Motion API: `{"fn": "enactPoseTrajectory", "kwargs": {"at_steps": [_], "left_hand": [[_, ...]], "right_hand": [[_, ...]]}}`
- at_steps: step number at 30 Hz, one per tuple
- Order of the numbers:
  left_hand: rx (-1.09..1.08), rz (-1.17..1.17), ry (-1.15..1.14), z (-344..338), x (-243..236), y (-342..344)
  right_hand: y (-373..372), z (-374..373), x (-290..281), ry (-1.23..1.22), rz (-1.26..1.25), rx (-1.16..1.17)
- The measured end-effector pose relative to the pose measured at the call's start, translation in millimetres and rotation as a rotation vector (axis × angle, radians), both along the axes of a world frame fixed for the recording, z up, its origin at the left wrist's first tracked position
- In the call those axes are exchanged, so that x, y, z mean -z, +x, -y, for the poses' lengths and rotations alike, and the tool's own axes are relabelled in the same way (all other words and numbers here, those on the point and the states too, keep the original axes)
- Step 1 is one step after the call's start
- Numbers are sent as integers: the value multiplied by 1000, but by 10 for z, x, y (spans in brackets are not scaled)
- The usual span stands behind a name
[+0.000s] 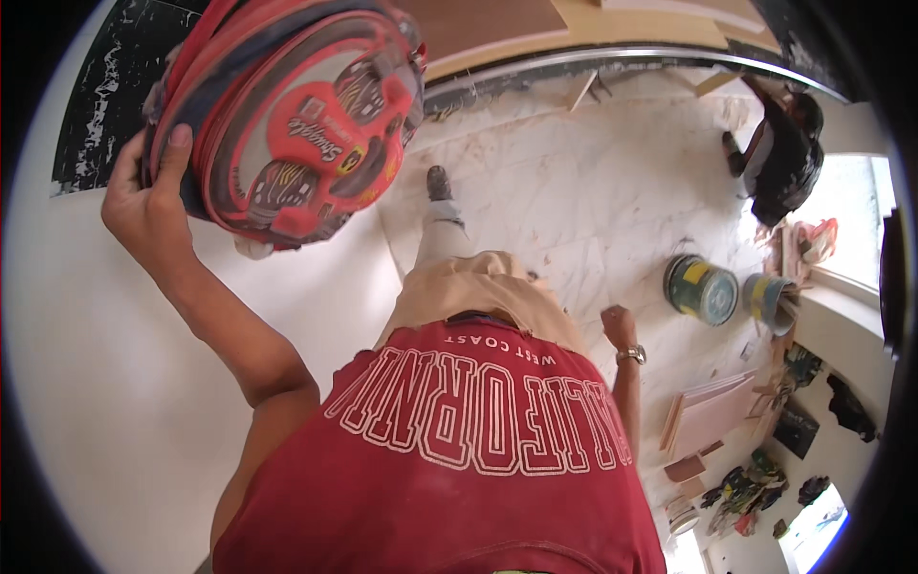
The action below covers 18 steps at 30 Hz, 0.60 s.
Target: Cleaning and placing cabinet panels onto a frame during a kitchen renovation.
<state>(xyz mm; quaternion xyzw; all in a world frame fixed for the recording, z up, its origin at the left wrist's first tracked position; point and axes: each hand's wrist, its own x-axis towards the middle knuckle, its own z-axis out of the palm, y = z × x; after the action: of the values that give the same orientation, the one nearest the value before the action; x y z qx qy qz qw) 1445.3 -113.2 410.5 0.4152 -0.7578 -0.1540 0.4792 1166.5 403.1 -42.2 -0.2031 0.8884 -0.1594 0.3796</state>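
Note:
My left hand (158,187) is raised at the upper left and closed on the edge of a backpack (325,134). The thumb lies over its side, and the other fingers are hidden behind. The bag is red and dark blue-grey, with a rounded front showing a raised race-car picture. Its top runs out of view. My right hand (619,325) hangs low beside my hip with its fingers curled in. Nothing shows in it. A metal watch (631,355) is on that wrist.
A green bucket (703,290) and a second bucket (770,298) stand on the marble floor to the right. Stacked boards (708,416) lie nearer. Another person (786,158) bends down at the far right. A wooden-topped counter (497,38) runs along the far side; a white wall (96,364) is left.

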Motion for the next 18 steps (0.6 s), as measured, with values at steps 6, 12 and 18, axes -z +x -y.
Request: {"fn": "enactPoseTrajectory", "kwargs": {"at_steps": [6, 12, 18], "left_hand": [[-215, 515, 245, -520, 908, 587], [-207, 631, 487, -949, 2463, 1208], [38, 958, 672, -1129, 3631, 1599]], "right_hand": [[365, -1079, -312, 65, 222, 42], [136, -858, -940, -143, -104, -63], [468, -854, -1872, -484, 195, -252]]}}
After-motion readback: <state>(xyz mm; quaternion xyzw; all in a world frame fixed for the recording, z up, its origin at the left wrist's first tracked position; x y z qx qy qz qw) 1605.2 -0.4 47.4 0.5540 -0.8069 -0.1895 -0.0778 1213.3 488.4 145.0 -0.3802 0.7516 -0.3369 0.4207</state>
